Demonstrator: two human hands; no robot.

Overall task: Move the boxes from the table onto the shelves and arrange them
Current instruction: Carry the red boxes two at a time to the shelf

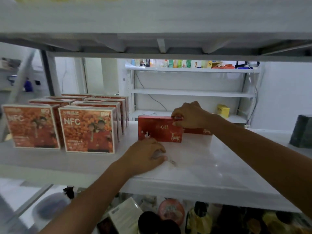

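Observation:
A red box with a gold deer [158, 129] stands upright on the white shelf [211, 157], near its middle. My right hand [190, 115] grips that box's top right corner. A second red box [197, 131] shows partly behind it, under my right wrist. My left hand [146, 154] rests on the shelf just in front of the red box, fingers curled under, holding nothing that I can see. To the left stand two rows of orange NFC boxes [89, 129], several deep.
A shelf board [152, 22] hangs low overhead. A dark green pack [302, 130] stands at the shelf's right end. Bottles and packs [168, 215] fill the shelf below. Behind, another white rack [192, 93] holds a yellow box [223, 110].

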